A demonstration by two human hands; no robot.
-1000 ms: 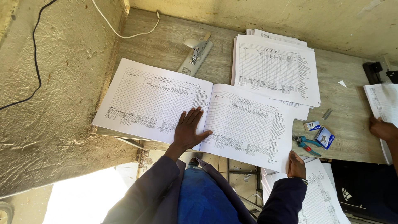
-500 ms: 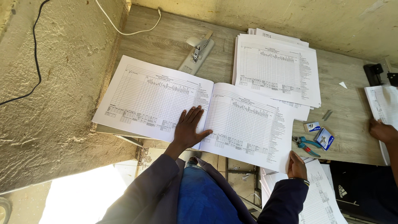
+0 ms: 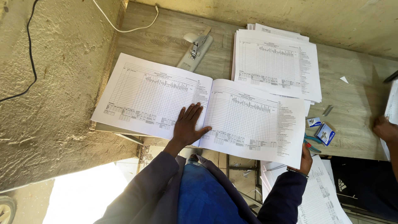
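Note:
An open booklet of printed table sheets (image 3: pixel 166 97) lies across the wooden table (image 3: pixel 352 108). My left hand (image 3: pixel 187 125) presses flat on the left page beside the fold, fingers spread. My right hand (image 3: pixel 306 159) grips the lower right corner of the right page (image 3: pixel 253 118), lifting that page off the table; most of the hand is hidden under the paper.
A long-arm stapler (image 3: pixel 195 47) lies behind the booklet. A stack of printed sheets (image 3: pixel 275 62) sits at the back right. Staple boxes (image 3: pixel 323 132) and blue pliers (image 3: pixel 311 141) lie near the right page. Another person's hand (image 3: pixel 385 129) rests on papers at far right. More sheets (image 3: pixel 323 195) lie below.
My right hand has slid under the right page's corner and raised it, so the page now covers part of the pliers. My left hand has stayed put.

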